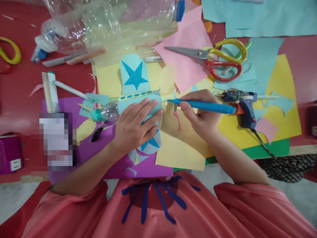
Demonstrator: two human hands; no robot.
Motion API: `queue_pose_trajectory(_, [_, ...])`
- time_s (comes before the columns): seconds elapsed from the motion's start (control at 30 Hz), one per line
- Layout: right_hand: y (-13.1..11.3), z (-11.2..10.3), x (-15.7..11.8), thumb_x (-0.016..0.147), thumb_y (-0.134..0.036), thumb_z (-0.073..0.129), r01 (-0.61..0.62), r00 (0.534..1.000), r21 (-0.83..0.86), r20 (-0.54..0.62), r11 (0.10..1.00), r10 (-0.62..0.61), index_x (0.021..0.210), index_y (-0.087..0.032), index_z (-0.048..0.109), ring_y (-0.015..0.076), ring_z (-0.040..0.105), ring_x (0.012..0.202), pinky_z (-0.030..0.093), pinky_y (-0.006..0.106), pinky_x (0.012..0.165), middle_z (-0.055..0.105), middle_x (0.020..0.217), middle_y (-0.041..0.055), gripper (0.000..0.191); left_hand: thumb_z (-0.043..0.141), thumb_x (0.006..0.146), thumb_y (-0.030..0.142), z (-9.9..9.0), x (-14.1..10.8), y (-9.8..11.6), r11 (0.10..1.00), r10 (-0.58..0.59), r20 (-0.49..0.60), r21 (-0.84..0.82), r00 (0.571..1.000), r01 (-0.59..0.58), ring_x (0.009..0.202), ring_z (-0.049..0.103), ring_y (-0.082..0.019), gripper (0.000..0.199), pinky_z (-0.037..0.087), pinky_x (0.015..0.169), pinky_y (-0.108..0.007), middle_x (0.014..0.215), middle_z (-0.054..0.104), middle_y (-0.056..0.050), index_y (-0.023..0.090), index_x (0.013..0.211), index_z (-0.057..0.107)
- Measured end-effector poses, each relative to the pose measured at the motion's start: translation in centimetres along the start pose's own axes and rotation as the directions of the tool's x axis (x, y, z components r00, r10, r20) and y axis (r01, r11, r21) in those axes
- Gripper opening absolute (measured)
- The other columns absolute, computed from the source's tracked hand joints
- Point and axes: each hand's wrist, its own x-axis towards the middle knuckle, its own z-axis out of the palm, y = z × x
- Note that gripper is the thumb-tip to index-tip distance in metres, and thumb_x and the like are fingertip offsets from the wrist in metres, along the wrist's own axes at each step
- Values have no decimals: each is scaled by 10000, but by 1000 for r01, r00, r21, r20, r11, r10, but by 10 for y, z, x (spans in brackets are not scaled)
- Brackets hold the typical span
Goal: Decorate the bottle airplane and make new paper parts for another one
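The left hand (137,127) lies flat, fingers spread over the bottle wrapped in light blue paper (123,105), its green cap (96,115) left of those fingers. The right hand (204,115) pinches a blue marker (208,106), its tip over pale yellow paper (183,145) between both hands' fingers; scissors (205,55) lie beyond the right fingers, a glue gun (247,110) to their right

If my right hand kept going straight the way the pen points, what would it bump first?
Your right hand would likely push the blue pen into the bottle wrapped in light blue paper. I can't tell if they already touch.
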Motion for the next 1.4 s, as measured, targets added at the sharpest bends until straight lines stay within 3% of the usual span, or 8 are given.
queue_pose_trajectory(0.23, [4, 0, 1, 885, -275, 636, 24, 999, 68, -46, 997, -21, 820, -227, 661, 77, 604, 536, 498, 223, 494, 660, 685, -44, 85, 526, 940, 342, -1, 0, 0, 1000, -11, 24, 25, 1000, 10, 1253, 607, -190, 453, 437, 1067, -330, 1327, 662, -27, 303, 1389, 486])
queue_pose_trajectory(0.47, [6, -3, 0, 888, -334, 628, -21, 999, 60, -46, 998, 24, 813, -223, 649, 100, 637, 553, 522, 245, 489, 680, 694, -30, 136, 517, 945, 320, -1, -2, 0, 1000, -18, 42, -11, 999, 18, 1286, 579, -193, 468, 413, 1096, -335, 1351, 645, -35, 293, 1410, 470])
queue_pose_trajectory(0.73, [5, -7, 1, 896, -333, 613, -11, 999, 183, 52, 983, 1, 987, -259, 647, 168, 716, 743, 621, 331, 625, 729, 899, 16, 122, 496, 954, 323, 2, -3, 0, 999, -26, 30, -39, 999, 27, 1293, 574, -200, 518, 410, 1103, -343, 1364, 635, -40, 316, 1463, 399])
queue_pose_trajectory(0.93, [10, -6, 1, 893, -296, 613, 12, 998, 257, 53, 966, -27, 1035, -272, 664, 200, 730, 798, 636, 363, 652, 726, 901, 14, 153, 488, 956, 328, 2, -4, -1, 994, -52, 73, -89, 996, 59, 1317, 557, -215, 581, 419, 1099, -369, 1404, 604, -30, 371, 1505, 305])
queue_pose_trajectory(1.1, [15, -4, 2, 924, -355, 562, 83, 995, 251, 33, 964, -95, 1021, -280, 707, 178, 726, 740, 626, 351, 695, 736, 845, 2, 190, 505, 954, 328, 2, -5, -1, 994, -50, 73, -91, 996, 57, 1323, 549, -207, 528, 413, 1103, -366, 1409, 599, -31, 356, 1467, 386])
queue_pose_trajectory(1.3, [9, -6, 3, 846, -225, 658, 61, 998, 117, 15, 991, -63, 889, -222, 671, 88, 639, 568, 559, 222, 528, 716, 762, -26, 45, 492, 958, 325, 4, -5, 0, 994, -57, 63, -89, 996, 62, 1323, 545, -199, 448, 432, 1092, -371, 1404, 602, -16, 360, 1404, 470])
queue_pose_trajectory(1.4, [9, -6, 2, 839, -230, 657, 34, 999, 99, 30, 995, -37, 836, -227, 650, 81, 610, 524, 531, 211, 479, 685, 691, -44, 8, 484, 960, 337, 3, -4, 0, 997, -49, 65, -49, 997, 52, 1305, 561, -198, 434, 442, 1085, -374, 1397, 608, -4, 370, 1393, 484])
